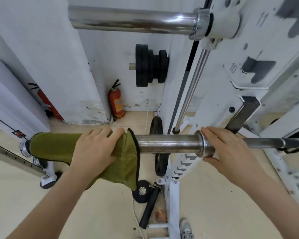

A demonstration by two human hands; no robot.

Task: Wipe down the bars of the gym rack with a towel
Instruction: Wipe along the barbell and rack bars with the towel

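A steel barbell sleeve (pixel 166 143) runs left to right across the middle of the view. An olive-green towel (pixel 59 145) with a dark hem is wrapped over the sleeve's left end and hangs below it. My left hand (pixel 97 149) presses down on the towel and grips it around the bar. My right hand (pixel 230 152) wraps the bar at its collar (pixel 203 145), thumb underneath. A second chrome bar (pixel 131 19) crosses above, fixed to the white rack (pixel 248 69).
Black weight plates (pixel 150 66) hang on a wall peg behind. A red fire extinguisher (pixel 116 102) stands in the corner. More plates (pixel 160 163), a black handle (pixel 149 207) and a cable lie on the pale floor below. A thin chrome guide rod (pixel 192 87) slants down the rack.
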